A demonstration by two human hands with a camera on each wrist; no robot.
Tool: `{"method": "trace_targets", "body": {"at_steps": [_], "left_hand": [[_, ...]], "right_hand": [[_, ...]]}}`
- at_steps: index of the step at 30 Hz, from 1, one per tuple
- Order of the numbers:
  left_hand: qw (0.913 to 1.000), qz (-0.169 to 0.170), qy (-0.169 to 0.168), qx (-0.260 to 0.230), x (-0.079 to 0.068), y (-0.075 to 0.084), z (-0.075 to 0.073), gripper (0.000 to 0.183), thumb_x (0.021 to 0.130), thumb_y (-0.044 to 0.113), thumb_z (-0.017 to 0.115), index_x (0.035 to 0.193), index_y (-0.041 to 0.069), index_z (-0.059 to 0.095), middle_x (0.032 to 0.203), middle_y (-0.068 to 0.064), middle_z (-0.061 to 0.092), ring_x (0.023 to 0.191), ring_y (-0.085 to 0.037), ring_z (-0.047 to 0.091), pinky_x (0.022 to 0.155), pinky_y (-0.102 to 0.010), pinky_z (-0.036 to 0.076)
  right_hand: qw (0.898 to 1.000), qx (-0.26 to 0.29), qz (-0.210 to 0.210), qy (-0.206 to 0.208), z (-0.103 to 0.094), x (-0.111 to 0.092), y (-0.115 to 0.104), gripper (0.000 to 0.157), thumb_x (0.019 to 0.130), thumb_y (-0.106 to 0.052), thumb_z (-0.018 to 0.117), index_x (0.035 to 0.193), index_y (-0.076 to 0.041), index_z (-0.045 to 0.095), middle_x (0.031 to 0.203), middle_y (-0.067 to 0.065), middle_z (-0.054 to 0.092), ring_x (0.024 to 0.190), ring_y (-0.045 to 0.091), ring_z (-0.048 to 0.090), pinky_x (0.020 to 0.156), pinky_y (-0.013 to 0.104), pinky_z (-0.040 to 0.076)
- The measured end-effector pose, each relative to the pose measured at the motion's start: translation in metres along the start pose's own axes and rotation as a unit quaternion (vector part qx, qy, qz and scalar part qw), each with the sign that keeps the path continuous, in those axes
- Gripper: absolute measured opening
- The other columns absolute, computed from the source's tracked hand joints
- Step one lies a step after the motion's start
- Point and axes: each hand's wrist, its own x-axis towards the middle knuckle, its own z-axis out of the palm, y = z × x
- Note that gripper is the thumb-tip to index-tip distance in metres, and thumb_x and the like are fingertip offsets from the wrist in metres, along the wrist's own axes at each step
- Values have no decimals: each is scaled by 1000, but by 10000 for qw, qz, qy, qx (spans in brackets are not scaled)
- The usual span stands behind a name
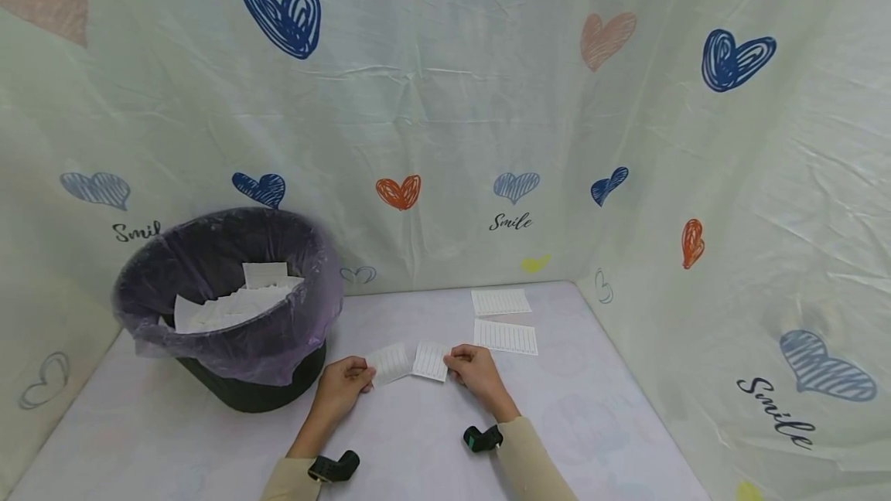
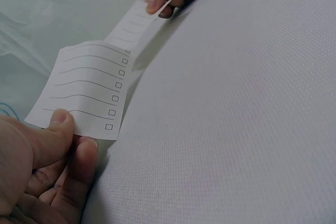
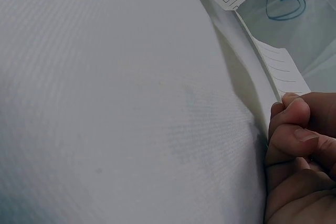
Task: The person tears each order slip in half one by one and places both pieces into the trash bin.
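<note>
Ruled paper (image 2: 86, 85) bears checkboxes (image 2: 115, 98); backdrop (image 1: 452, 99) reads "Smile".

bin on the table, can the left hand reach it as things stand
Probably yes: the left hand is close beside the bin and nothing visible stands between them, though the hand is holding a piece of paper.

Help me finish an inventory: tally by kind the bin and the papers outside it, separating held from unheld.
Bin: 1
Held paper pieces: 2
Unheld sheets: 2
Total: 5
</note>
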Motion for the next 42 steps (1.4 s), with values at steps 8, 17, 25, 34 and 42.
{"method": "trace_targets", "body": {"at_steps": [8, 17, 25, 34, 42], "left_hand": [[10000, -6, 19, 21, -1, 2, -1, 12, 92, -5, 71, 99, -13, 66, 83, -12, 70, 69, -14, 64, 62, -19, 55], [10000, -80, 13, 42, -2, 3, -1, 12, 94, -4, 69, 101, -13, 65, 84, -12, 68, 69, -13, 63, 61, -21, 55], [9999, -57, 11, 148, -2, 7, -1, 15, 95, 1, 70, 103, -12, 66, 82, -10, 69, 66, -13, 60, 56, -22, 50], [9994, -13, -58, 349, -10, 21, 0, 17, 93, 6, 74, 102, -9, 70, 78, -7, 70, 62, -16, 61, 54, -25, 48], [9942, 443, -147, 969, -23, 46, -2, 14, 91, 7, 76, 99, -5, 73, 82, -8, 71, 67, -14, 64, 57, -23, 51]], "right_hand": [[9999, 87, 95, 34, -1, 4, 5, 19, 99, -8, 66, 106, 9, 65, 76, 1, 60, 67, 9, 52, 55, 19, 41], [9988, 467, 124, -20, -6, 5, 10, 23, 99, -12, 67, 109, 8, 63, 78, 1, 61, 70, 9, 55, 59, 19, 46], [9978, 626, 63, -191, -8, 7, 8, 25, 100, -17, 66, 109, 6, 63, 76, 0, 60, 68, 8, 52, 58, 19, 43], [9988, 414, -58, -271, -6, 4, -1, 24, 102, -17, 65, 109, 5, 67, 73, 0, 60, 62, 8, 50, 53, 20, 41], [9995, 225, -154, -183, -7, 3, -25, 25, 100, -18, 68, 110, 5, 69, 77, 1, 62, 67, 10, 53, 58, 23, 44]]}}
